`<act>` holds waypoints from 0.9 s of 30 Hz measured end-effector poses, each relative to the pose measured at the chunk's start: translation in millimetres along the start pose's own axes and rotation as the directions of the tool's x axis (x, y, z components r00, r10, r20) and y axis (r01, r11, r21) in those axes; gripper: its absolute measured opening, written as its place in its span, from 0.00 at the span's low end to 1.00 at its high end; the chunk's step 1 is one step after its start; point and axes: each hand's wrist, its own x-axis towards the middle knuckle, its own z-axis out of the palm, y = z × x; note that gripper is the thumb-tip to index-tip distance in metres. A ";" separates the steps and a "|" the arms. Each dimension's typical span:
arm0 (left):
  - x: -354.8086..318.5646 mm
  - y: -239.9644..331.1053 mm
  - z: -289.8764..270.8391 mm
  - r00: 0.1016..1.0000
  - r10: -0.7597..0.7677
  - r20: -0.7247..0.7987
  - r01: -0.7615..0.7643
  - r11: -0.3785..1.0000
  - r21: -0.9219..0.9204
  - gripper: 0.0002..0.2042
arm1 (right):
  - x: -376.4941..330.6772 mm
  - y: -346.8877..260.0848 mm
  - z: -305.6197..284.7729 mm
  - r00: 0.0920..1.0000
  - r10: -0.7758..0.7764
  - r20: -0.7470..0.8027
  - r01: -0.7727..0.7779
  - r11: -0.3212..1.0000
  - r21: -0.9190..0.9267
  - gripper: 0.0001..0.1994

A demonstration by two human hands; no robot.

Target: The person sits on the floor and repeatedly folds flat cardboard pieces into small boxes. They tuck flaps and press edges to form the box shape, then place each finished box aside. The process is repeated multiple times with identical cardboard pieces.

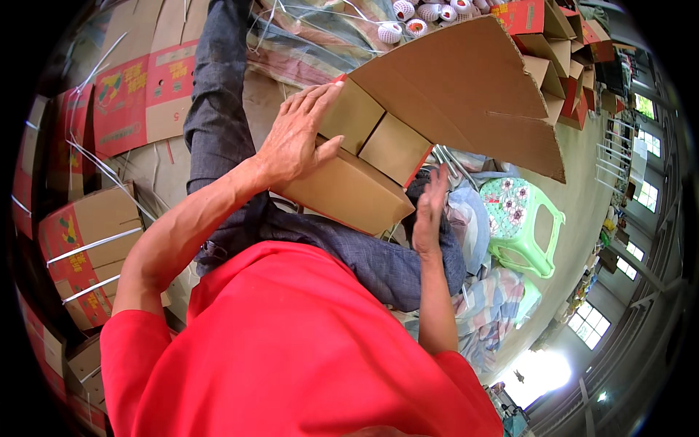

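**Two hands at a half-folded cardboard box**

The cardboard box (378, 156) sits above the person's lap, straight ahead of the red shirt (291, 349), with its plain brown inside turned toward the camera. Its long axis runs from lower left to upper right, ending in a large open flap (473, 87) that fans out toward the upper right. The left hand (298, 138) lies flat on the near left panel of the box, fingers stretched along the upper edge and thumb pressed against the side; it is spread wide, not closed around anything. The right hand (429, 207) stands upright just beside the lower right corner of the box, palm turned toward it and fingers straight; whether it touches the cardboard cannot be told. The left hand is thus the one plainly on the box, the right close at its end.

Around the work: dark trousers (218, 109) lie beneath the box. Flat, red-printed cartons (142, 95) tied with white straps (91, 244) are stacked at the left. More folded cartons (561, 51) stand stacked at the upper right, beyond the flap. A green plastic stool (528, 226) stands to the right, near the right hand, on striped sheeting (488, 291). Round fruit in white foam netting (422, 11) lies at the top edge, behind the flap.
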 end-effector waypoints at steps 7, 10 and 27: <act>-3.4 -0.4 13.0 0.999 -0.044 0.026 0.044 0.999 0.011 0.44 | -9.6 19.0 25.9 0.994 0.108 -0.029 -0.106 0.993 0.050 0.51; 1.1 -11.5 34.4 0.988 -0.151 -0.021 0.152 0.988 0.022 0.46 | 2.2 37.1 35.9 0.973 0.207 -0.103 -0.214 0.975 -0.060 0.39; 116.0 43.7 -43.3 0.812 -0.060 0.581 0.571 -0.122 -0.812 0.44 | 5.1 66.8 26.5 0.930 0.359 -0.079 -0.361 0.932 -0.020 0.25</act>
